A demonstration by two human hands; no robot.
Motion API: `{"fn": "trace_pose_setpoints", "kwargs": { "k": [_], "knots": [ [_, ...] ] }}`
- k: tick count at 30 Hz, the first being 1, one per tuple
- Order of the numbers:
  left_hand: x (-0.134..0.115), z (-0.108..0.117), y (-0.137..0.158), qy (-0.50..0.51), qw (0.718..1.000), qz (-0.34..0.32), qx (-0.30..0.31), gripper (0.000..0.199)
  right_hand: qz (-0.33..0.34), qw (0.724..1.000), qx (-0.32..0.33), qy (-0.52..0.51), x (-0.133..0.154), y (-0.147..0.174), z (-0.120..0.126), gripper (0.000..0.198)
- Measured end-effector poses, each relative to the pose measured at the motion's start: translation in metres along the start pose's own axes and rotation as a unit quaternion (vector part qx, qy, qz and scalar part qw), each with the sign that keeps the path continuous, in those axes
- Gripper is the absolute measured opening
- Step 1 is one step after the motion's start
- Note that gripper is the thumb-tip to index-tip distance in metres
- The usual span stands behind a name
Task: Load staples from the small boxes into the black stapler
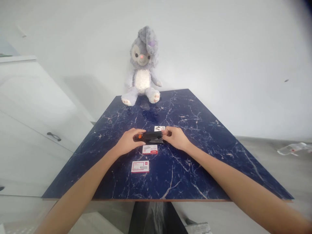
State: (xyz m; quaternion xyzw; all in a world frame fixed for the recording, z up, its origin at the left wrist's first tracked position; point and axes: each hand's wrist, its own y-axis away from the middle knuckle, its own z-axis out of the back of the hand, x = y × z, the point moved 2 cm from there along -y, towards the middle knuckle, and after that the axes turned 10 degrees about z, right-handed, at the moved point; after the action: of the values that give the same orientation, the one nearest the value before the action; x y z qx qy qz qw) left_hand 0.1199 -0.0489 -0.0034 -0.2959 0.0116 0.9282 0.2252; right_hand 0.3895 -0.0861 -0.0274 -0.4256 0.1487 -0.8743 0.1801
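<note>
A black stapler (153,136) with an orange patch at its left end lies sideways over the middle of the blue marbled table (190,169). My left hand (130,140) is closed around its left end, thumb and fingers on either side. At the opposite end, the fingers of my right hand (175,137) pinch the stapler's tip. Just in front of it is a red-and-white staple box (150,149), and nearer to me lies a second white box with a red border (140,166). A white card or box (159,128) shows partly behind the stapler.
A grey plush rabbit (142,78) sits at the table's far edge against the white wall (219,48). To the left stands a white cabinet (31,113) with dark handles. Clear plastic packaging (293,148) lies on the floor at right.
</note>
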Motion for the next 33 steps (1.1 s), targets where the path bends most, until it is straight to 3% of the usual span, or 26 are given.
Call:
{"fn": "trace_pose_setpoints", "kwargs": {
  "k": [33],
  "knots": [
    [-0.0039,-0.0081,0.0021,0.044,0.999,0.017,-0.01,0.049,-0.017,1.0,-0.011,-0.022,-0.0014,0.0001,-0.0042,0.008]
  ]
}}
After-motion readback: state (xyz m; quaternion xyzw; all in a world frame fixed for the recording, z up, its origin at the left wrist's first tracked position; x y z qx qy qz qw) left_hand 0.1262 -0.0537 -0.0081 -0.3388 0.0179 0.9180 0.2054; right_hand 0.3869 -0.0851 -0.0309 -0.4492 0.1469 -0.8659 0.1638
